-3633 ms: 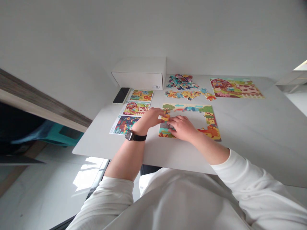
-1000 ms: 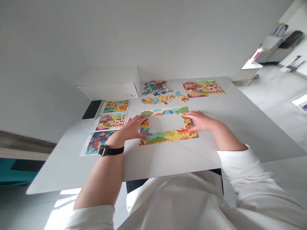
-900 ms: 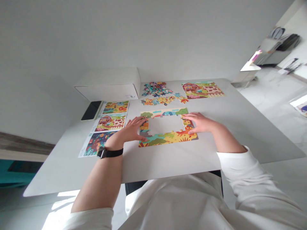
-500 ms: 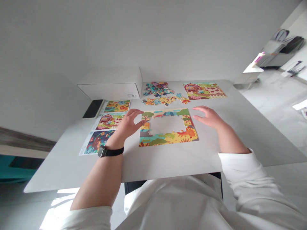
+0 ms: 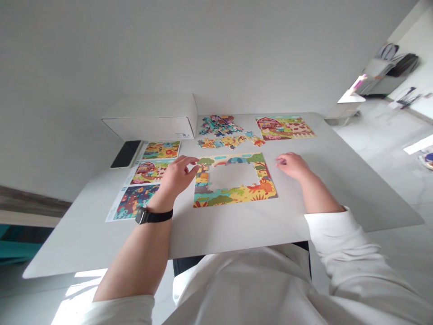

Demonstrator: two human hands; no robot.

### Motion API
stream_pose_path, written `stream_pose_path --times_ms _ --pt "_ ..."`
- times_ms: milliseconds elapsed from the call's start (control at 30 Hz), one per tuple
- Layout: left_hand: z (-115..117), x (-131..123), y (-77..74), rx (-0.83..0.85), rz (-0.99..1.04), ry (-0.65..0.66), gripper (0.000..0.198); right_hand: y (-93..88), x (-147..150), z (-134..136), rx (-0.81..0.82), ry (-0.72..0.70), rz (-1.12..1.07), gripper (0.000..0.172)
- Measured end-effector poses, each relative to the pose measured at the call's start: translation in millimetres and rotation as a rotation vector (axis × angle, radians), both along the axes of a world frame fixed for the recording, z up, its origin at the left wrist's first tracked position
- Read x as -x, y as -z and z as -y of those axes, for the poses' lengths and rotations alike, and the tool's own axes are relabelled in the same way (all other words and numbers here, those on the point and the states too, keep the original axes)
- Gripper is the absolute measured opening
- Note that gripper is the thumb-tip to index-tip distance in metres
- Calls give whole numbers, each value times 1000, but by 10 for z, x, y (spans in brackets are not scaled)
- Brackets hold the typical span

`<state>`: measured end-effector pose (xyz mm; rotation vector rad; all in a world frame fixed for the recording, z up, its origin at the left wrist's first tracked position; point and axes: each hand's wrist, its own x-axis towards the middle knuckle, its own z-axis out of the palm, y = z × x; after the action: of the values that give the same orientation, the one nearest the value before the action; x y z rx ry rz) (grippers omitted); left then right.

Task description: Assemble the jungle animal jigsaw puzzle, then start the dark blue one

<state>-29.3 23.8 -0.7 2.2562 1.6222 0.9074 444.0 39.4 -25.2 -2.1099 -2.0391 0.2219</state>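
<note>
A jigsaw puzzle (image 5: 233, 199) with a colourful animal scene lies flat before me; its border is joined all round and bare tabletop shows through the middle. At its left edge is my left hand (image 5: 178, 175), thumb and forefinger apart, holding nothing. My right hand (image 5: 292, 164) is over the table to the right of the puzzle, apart from it, with its fingers curled in loosely and nothing visible in them. Loose yellow and orange puzzle pieces (image 5: 233, 141) lie just behind the puzzle. A heap of mostly teal and purple pieces (image 5: 219, 125) is farther back.
At the back right lies a completed farm puzzle (image 5: 284, 128). A sheet with three printed pictures (image 5: 135, 198) is partly under my left forearm. Beside it sits a dark-screened phone (image 5: 126, 154). A white box (image 5: 149, 127) stands at the back left against the wall.
My right hand's spread fingers have curled in, and the hand sits a little farther from the puzzle. The left thumb has drawn back off the puzzle's left edge. The view has shifted slightly.
</note>
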Motion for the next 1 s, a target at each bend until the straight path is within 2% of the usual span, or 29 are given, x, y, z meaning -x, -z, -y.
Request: stream_pose_path --times_ms 133,300,467,633,833,1000 --pt "12 -20 -7 3 -11 -5 38 8 -10 -14 -8 15 -5 29" --pt "-3 -24 23 33 -11 47 46 -22 -5 -122 -48 102 -70 32" --pt "-15 -39 47 48 -26 63 47 -62 113 -420 -160 146 -171 32" --pt "-17 -49 67 85 -46 46 48 -34 315 -781 -206 96 -246 33" --pt "-24 -47 85 111 -34 69 51 -51 540 -1109 -138 74 -213 44" --pt "-26 -46 77 120 -21 73 52 -45 628 -1270 -49 44 -70 51"
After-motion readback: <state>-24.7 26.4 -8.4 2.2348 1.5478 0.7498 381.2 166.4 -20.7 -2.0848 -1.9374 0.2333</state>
